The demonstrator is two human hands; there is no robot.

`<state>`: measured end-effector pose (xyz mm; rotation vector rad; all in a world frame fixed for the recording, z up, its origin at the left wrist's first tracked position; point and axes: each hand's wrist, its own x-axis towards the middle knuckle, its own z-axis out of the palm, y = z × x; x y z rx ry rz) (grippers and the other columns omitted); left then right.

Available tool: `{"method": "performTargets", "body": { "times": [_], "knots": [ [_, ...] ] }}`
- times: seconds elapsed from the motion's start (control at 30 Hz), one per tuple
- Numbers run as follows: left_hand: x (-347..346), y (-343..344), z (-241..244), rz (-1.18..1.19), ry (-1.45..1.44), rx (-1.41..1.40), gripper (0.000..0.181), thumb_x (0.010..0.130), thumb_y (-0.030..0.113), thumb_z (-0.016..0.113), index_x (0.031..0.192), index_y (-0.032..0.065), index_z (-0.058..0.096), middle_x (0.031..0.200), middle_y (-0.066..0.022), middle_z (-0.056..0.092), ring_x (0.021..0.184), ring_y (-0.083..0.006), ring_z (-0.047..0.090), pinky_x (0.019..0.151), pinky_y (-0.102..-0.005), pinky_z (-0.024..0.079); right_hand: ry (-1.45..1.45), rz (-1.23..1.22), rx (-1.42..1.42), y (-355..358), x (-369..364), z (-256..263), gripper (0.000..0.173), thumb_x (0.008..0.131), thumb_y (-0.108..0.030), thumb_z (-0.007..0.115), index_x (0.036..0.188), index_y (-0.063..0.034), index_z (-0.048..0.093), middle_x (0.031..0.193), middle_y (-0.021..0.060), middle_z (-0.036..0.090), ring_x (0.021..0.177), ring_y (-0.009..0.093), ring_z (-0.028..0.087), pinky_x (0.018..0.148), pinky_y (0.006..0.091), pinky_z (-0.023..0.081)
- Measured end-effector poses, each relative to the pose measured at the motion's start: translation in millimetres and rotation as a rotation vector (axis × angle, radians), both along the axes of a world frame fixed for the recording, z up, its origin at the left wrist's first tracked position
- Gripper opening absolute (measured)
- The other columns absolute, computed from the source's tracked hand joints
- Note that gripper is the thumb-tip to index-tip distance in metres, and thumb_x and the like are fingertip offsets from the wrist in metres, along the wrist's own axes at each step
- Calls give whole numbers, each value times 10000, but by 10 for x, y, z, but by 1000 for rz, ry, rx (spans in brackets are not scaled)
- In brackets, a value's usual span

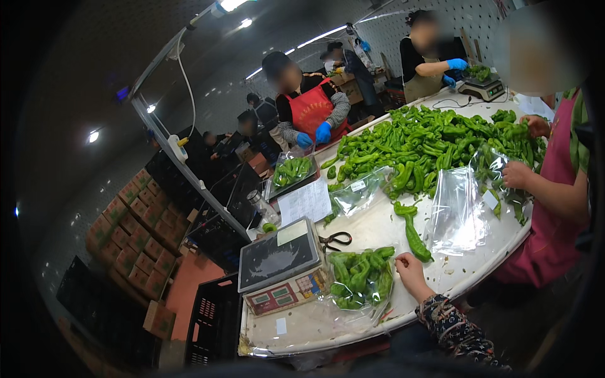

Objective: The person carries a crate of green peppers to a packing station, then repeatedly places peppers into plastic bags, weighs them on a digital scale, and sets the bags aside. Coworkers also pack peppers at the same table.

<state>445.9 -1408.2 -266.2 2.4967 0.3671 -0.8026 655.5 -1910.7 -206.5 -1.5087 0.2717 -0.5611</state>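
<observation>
My right hand (410,274), in a dark patterned sleeve, is at the right edge of a clear plastic bag of green peppers (361,279), its thumb and fingers closed at the bag's upper right corner. The bag lies on the white table, against the right side of a digital scale (279,257). My left hand is out of view. Black-handled scissors (336,240) lie just above the bag. A long green pepper (416,238) rests beyond my fingers, beside a stack of empty clear bags (457,212).
A large heap of green peppers (425,141) covers the far table. At right a co-worker in a pink apron (543,212) holds a bag. Across stands a co-worker in a red apron (314,111). A written sheet (305,201) and glass jar (262,205) lie behind the scale; a black crate (212,316) stands left.
</observation>
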Motion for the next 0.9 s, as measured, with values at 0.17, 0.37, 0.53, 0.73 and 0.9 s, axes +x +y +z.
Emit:
{"method": "performTargets", "body": {
  "times": [0.17, 0.37, 0.53, 0.73, 0.9],
  "knots": [
    [-122, 126, -14, -20, -1, -24, 222, 873, 216, 533, 984, 34, 596, 864, -63, 619, 817, -160, 556, 719, -316, 460, -100, 60, 213, 159, -734, 137, 74, 813, -61, 572, 851, 3, 573, 690, 26, 581, 614, 72, 538, 557, 212, 435],
    [-111, 104, 68, -210, -23, -110, 225, 873, 213, 532, 995, 35, 596, 872, -66, 621, 829, -162, 558, 732, -320, 460, 497, 555, -251, -220, -2579, -232, 148, 793, -151, 627, 917, -74, 646, 803, 53, 644, 703, 109, 607, 640, 213, 475],
    [396, -762, -6, -504, -6, -442, 253, 872, 190, 524, 1084, 61, 571, 863, -93, 618, 804, -133, 562, 714, -302, 463, 995, 682, -287, -452, -3298, -802, 177, 826, -159, 597, 973, -66, 632, 872, 39, 642, 786, 90, 595, 710, 196, 457],
    [916, -1958, 315, -745, 33, -717, 231, 868, 195, 523, 1047, 54, 557, 837, -87, 599, 788, -130, 545, 700, -305, 453, 987, 588, -267, -401, -2953, -693, 178, 823, -154, 598, 973, -67, 634, 873, 37, 644, 786, 88, 594, 709, 198, 457],
    [1008, -2279, 446, -840, 80, -802, 215, 864, 199, 522, 1016, 48, 546, 816, -83, 582, 775, -128, 532, 688, -307, 445, 957, 566, -251, -301, -2732, -631, 178, 821, -151, 598, 974, -67, 635, 875, 35, 645, 786, 87, 593, 709, 199, 456]
  ]
}}
